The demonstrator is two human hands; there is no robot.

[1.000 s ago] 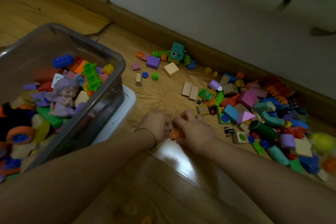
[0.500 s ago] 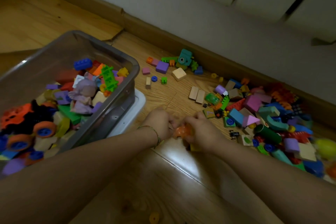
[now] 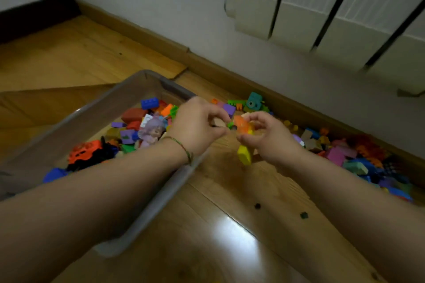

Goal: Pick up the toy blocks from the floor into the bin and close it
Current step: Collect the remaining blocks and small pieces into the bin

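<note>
Both hands raised beside the open bin, blocks caught between them.

The right hand pinches an orange block; a yellow block hangs below it. The left hand is curled at the bin rim, whether gripping anything I cannot tell. Loose toy blocks litter the wooden floor along the baseboard, under a white radiator.

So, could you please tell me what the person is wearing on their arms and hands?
Both forearms are bare, with no sleeves in view. The left hand has a thin braided string bracelet at the wrist, in green and reddish threads. The right hand wears nothing visible: no gloves, rings or watch.
</note>
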